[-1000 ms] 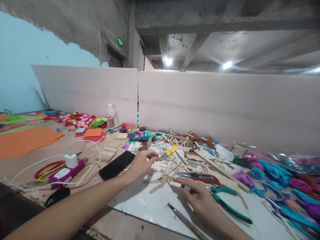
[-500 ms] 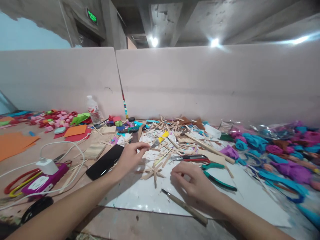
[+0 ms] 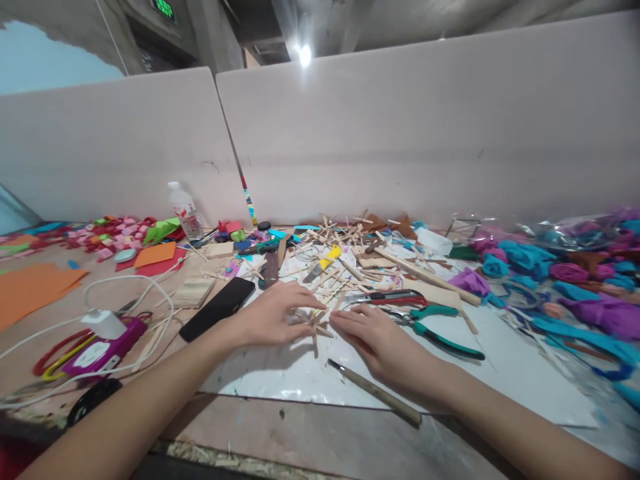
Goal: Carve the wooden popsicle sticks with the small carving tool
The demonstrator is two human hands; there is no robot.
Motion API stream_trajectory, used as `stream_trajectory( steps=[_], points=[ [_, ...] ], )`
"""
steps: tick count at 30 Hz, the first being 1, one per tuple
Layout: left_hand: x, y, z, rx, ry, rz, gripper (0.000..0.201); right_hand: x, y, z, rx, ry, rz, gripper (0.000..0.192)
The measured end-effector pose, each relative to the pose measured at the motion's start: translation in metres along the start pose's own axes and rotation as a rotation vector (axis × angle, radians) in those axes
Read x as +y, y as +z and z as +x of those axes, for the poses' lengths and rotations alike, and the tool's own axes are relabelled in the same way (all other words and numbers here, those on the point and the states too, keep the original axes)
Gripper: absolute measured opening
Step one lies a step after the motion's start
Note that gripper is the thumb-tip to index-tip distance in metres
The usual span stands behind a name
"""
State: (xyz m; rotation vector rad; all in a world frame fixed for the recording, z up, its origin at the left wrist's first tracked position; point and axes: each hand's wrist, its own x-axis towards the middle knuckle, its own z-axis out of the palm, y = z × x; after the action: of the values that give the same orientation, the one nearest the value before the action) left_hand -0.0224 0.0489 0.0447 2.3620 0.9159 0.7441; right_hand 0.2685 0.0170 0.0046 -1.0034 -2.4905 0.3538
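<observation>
My left hand [image 3: 270, 319] and my right hand [image 3: 376, 341] meet just below the centre of the frame, over a small star of glued wooden sticks [image 3: 316, 321] lying on the white sheet [image 3: 280, 373]. The fingertips of both hands rest on the star's arms from either side; my left fingers curl over its left part and my right fingers lie flat against its right edge, pressing on it rather than closing around it, so neither hand has a full clasp on anything. Just below my right hand a thin dark-tipped tool [image 3: 375, 393] lies slanted on the sheet. To the right of that hand sit green-handled pliers [image 3: 440, 333], with a red utility knife [image 3: 385, 298] above them. Left of my left wrist lies a black phone [image 3: 217, 308]. A heap of loose sticks [image 3: 345, 260] fills the middle of the frame, and a water bottle [image 3: 184, 209] stands at upper left.
</observation>
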Motion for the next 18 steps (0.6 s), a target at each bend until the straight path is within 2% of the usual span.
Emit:
stream_trajectory(
  steps=[2, 6, 10, 12, 18],
  points=[
    [-0.002, -0.001, 0.001, -0.012, -0.022, -0.008, 0.028, 0.002, 0.002, 0.000, 0.008, 0.004, -0.004, 0.037],
    [-0.008, -0.002, 0.002, 0.073, -0.114, -0.036, 0.024, 0.008, 0.005, 0.000, 0.041, 0.059, -0.036, 0.025],
    [-0.002, -0.003, 0.002, -0.029, -0.106, -0.079, 0.020, 0.015, 0.008, 0.002, 0.085, 0.130, -0.081, 0.025],
    [0.001, -0.004, 0.002, -0.030, -0.104, -0.076, 0.014, 0.017, 0.008, 0.002, 0.098, 0.141, -0.084, 0.027],
    [-0.015, -0.010, 0.005, 0.286, -0.234, 0.067, 0.026, 0.019, 0.002, 0.002, 0.184, 0.240, -0.041, 0.028]
  ],
)
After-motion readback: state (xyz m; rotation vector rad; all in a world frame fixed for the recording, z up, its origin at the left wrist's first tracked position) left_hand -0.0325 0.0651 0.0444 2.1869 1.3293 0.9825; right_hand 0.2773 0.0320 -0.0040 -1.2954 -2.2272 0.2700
